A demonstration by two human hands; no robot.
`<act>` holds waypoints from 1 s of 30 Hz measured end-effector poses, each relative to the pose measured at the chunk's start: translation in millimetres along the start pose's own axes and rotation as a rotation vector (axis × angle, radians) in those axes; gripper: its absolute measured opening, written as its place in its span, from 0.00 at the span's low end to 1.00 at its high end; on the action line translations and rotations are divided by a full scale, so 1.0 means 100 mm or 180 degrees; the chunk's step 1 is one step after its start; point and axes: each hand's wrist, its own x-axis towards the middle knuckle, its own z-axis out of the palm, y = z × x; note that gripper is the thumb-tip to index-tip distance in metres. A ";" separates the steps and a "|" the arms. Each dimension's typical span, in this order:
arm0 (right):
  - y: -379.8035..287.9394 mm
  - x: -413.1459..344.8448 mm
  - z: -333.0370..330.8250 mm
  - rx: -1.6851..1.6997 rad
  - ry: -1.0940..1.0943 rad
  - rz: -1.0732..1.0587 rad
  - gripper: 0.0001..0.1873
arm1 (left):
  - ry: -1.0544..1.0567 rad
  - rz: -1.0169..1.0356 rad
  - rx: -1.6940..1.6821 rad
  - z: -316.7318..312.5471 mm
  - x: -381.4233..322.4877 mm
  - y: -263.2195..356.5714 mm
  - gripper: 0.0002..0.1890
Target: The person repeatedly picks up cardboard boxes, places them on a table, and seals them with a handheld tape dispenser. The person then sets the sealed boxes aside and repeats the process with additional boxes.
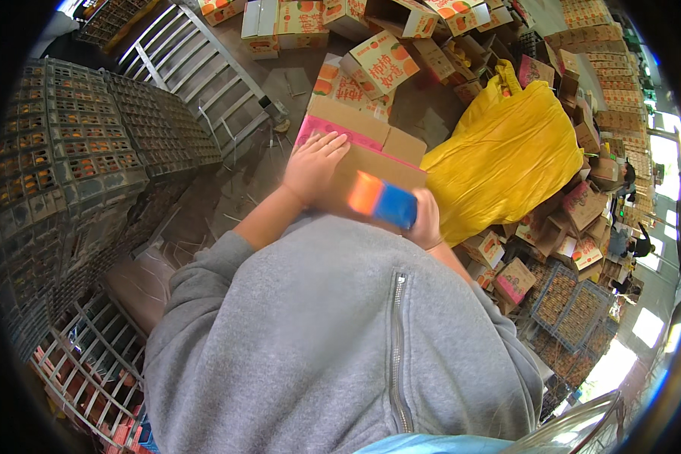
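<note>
A cardboard box (pixel 397 164) with a pink printed edge is in front of my body, its brown side facing up. My left hand (pixel 316 164) lies flat on the box's left part, fingers spread over the pink strip. In my right hand (pixel 425 220) is a blurred blue and orange tool (pixel 387 200), held over the near right part of the box; it looks like a tape dispenser, but the blur hides its details. Whether it touches the cardboard cannot be told.
A yellow plastic sheet (pixel 505 153) covers something at the right. Printed fruit cartons (pixel 381 63) lie beyond the box, more are heaped at right. Stacked plastic crates (pixel 85 130) holding orange fruit stand left, near a metal rack (pixel 204 68). People (pixel 638 244) are far off at right.
</note>
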 end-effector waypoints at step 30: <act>-0.17 0.26 0.22 -0.0083 -0.0866 0.0842 0.31 | -0.0425 -0.2055 -0.0200 -0.03 -0.43 -0.96 0.20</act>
